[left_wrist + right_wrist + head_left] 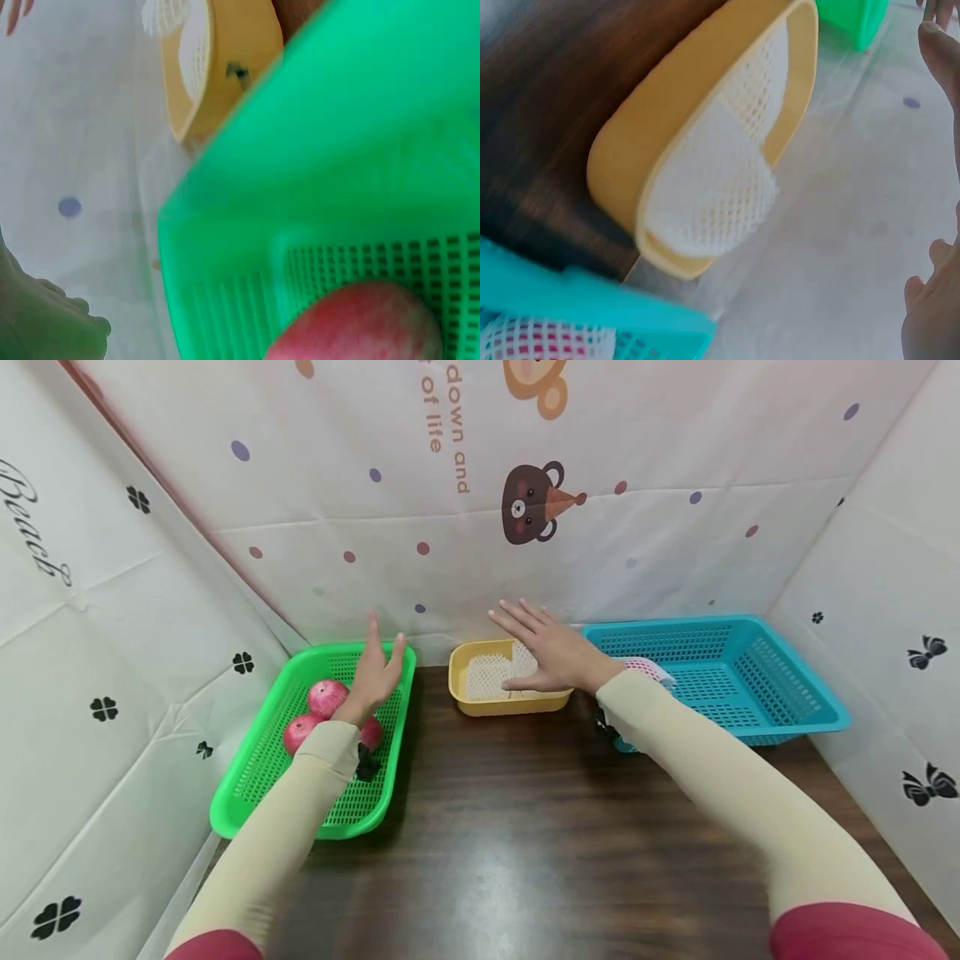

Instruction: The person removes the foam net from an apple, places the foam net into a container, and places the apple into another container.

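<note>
My left hand (372, 678) is held over the far right part of a green basket (401, 735), fingers extended, holding nothing. Below it, several round pinkish-red fruits (327, 698) lie in that basket, partly hidden by my wrist. My right hand (553, 652) hovers above the right side of a small yellow basket (510, 707), its fingers spread and nothing in its grasp. White foam net sleeves (712, 180) lie inside the yellow basket, one sticking up over its rim in the right wrist view.
At the right stands a blue basket (772, 727), holding a pinkish thing in a white net sleeve (647, 668), partly covered by my right arm. The baskets rest on a dark wooden table (480, 827). Printed white sheets (675, 552) rise behind and at both sides.
</note>
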Demonstrator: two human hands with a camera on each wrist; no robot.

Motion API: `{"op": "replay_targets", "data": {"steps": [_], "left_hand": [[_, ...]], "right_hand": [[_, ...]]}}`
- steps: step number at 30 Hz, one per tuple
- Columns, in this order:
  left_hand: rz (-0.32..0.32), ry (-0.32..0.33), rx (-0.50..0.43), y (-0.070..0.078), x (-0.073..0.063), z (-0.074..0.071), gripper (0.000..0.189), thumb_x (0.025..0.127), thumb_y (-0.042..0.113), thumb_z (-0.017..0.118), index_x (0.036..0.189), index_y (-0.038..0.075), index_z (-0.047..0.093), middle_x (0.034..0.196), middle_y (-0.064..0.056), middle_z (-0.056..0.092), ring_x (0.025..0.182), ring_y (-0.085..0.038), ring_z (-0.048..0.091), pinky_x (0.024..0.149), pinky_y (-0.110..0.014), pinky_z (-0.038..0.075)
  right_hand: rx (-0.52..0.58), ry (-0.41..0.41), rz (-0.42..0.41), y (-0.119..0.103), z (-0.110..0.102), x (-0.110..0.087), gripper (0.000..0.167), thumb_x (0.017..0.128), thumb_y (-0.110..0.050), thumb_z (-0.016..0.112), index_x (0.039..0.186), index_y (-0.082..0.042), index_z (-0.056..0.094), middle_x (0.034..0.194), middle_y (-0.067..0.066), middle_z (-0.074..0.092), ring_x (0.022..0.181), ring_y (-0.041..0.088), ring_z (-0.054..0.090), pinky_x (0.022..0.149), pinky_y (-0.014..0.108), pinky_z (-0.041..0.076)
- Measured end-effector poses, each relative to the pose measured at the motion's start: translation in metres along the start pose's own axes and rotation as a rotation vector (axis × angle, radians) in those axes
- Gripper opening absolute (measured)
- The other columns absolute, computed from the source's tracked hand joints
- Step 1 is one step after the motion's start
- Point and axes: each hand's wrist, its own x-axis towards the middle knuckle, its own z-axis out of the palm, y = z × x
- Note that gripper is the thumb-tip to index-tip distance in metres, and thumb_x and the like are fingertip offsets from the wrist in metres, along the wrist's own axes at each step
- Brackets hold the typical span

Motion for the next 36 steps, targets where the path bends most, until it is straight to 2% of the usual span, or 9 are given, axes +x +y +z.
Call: {"op": "replay_targets", "data": {"steps": [6, 17, 27, 33, 36], "left_hand": [[0.024, 0.018, -0.018, 0.014, 0.001, 0.016, 0.08, 0.109, 0.048, 0.038, 0.165, 0.015, -0.009, 0.172, -0.001, -0.006, 0.158, -0.021, 0.001, 0.126, -0.045, 0.007], [0.072, -0.028, -0.031, 0.043, -0.006, 0.035, 0.084, 0.107, 0.056, 0.036, 0.165, 0.016, -0.01, 0.172, 0.002, -0.009, 0.157, -0.019, -0.002, 0.126, -0.047, 0.006], [0.081, -0.046, -0.061, 0.054, -0.011, 0.048, 0.082, 0.108, 0.051, 0.042, 0.165, 0.019, -0.006, 0.173, 0.0, -0.002, 0.158, -0.021, 0.003, 0.126, -0.049, 0.01], [0.082, -0.045, -0.07, 0.06, -0.015, 0.061, 0.078, 0.108, 0.047, 0.044, 0.166, 0.017, 0.001, 0.172, -0.008, 0.007, 0.157, -0.023, 0.01, 0.125, -0.048, 0.015], [0.074, -0.055, -0.084, 0.065, -0.018, 0.068, 0.077, 0.107, 0.047, 0.046, 0.166, 0.018, 0.005, 0.172, -0.007, 0.01, 0.157, -0.024, 0.015, 0.125, -0.048, 0.019]], "right_hand": [[0.002, -0.049, 0.097, 0.023, -0.006, -0.013, 0.111, 0.085, -0.068, 0.071, 0.167, -0.028, 0.007, 0.173, 0.007, 0.008, 0.156, 0.041, 0.008, 0.123, 0.06, 0.013], [0.016, -0.098, 0.266, 0.053, -0.018, -0.039, 0.107, 0.087, -0.067, 0.07, 0.167, -0.03, 0.009, 0.172, 0.008, 0.011, 0.155, 0.045, 0.008, 0.119, 0.069, 0.016], [-0.012, -0.135, 0.332, 0.075, -0.016, -0.057, 0.098, 0.092, -0.055, 0.071, 0.166, -0.032, 0.01, 0.17, 0.016, 0.015, 0.154, 0.047, 0.009, 0.116, 0.072, 0.019], [-0.025, -0.136, 0.362, 0.089, -0.014, -0.068, 0.095, 0.092, -0.046, 0.074, 0.166, -0.028, 0.018, 0.167, 0.021, 0.021, 0.15, 0.049, 0.02, 0.11, 0.074, 0.028], [-0.017, -0.146, 0.394, 0.095, -0.012, -0.073, 0.092, 0.092, -0.045, 0.075, 0.165, -0.026, 0.022, 0.164, 0.022, 0.025, 0.147, 0.049, 0.024, 0.107, 0.075, 0.032]]}}
